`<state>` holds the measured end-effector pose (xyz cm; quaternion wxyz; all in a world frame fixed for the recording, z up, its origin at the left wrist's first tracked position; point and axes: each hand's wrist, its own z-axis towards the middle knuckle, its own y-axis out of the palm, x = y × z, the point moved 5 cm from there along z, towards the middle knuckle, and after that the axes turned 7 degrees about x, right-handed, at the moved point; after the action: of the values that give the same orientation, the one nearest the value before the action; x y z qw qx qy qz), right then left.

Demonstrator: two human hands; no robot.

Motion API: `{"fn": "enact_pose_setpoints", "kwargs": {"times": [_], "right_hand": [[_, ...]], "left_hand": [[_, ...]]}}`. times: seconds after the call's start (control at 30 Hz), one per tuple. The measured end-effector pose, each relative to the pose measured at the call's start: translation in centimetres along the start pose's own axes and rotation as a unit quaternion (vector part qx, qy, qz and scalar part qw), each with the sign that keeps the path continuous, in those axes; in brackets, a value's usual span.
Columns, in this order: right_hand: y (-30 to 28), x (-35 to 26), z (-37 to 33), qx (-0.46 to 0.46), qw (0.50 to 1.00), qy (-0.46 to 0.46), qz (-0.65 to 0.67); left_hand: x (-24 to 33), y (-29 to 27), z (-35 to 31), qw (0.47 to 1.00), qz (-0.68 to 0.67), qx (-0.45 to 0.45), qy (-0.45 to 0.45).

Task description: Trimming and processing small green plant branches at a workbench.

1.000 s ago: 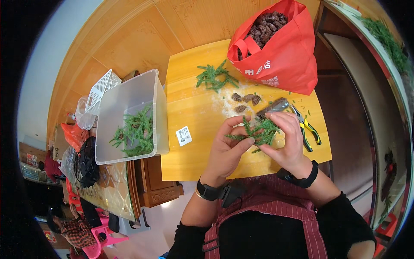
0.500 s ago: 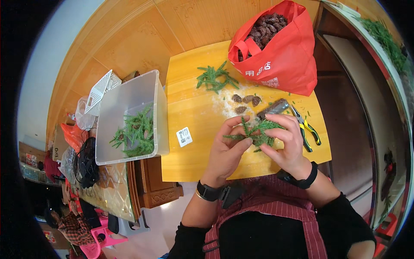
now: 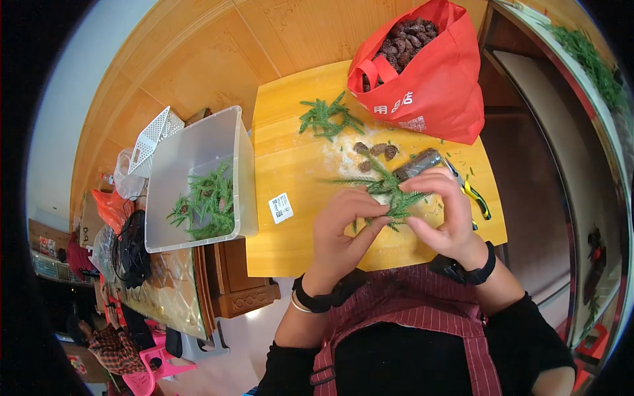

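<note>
A green artificial pine sprig (image 3: 389, 188), with several needled branches spread out, is between my hands above the near part of the yellow table (image 3: 290, 244). My left hand (image 3: 347, 228) pinches its lower left side between thumb and fingers. On the other side my right hand (image 3: 446, 214) has thumb and bent fingers closed on the sprig's right edge. Just beyond lie several brown pine cones (image 3: 380, 150) and a dark roll in clear wrap (image 3: 419, 163). Pliers with yellow and black handles (image 3: 475, 198) rest beside my right hand, partly hidden by it.
A red bag (image 3: 449, 86) full of pine cones stands at the table's back right. Left of the table is a clear plastic bin (image 3: 247, 191) holding green sprigs. More loose sprigs (image 3: 328, 117) and a white label (image 3: 281, 208) lie on the tabletop. A person (image 3: 112, 350) sits far left.
The sprig has turned and its branches now fan out away from me. My left hand has shifted slightly left and nearer, its fingers folding into a pinch. My right hand covers more of the pliers.
</note>
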<state>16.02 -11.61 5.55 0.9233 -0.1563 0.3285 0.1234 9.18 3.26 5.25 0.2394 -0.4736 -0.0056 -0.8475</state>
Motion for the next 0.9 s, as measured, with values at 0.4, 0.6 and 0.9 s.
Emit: {"fn": "enact_pose_setpoints", "kwargs": {"times": [0.4, 0.6, 0.9], "right_hand": [[-0.2, -0.7, 0.3, -0.009, 0.993, -0.057, -0.101], [-0.1, -0.6, 0.3, 0.000, 0.994, -0.053, -0.092], [0.0, -0.4, 0.0, -0.003, 0.997, -0.020, -0.069]], "left_hand": [[3.8, 0.5, -0.3, 0.929, 0.243, -0.026, 0.279], [4.2, 0.7, -0.4, 0.916, 0.265, -0.030, 0.299], [4.2, 0.9, -0.7, 0.909, 0.282, -0.028, 0.306]]}}
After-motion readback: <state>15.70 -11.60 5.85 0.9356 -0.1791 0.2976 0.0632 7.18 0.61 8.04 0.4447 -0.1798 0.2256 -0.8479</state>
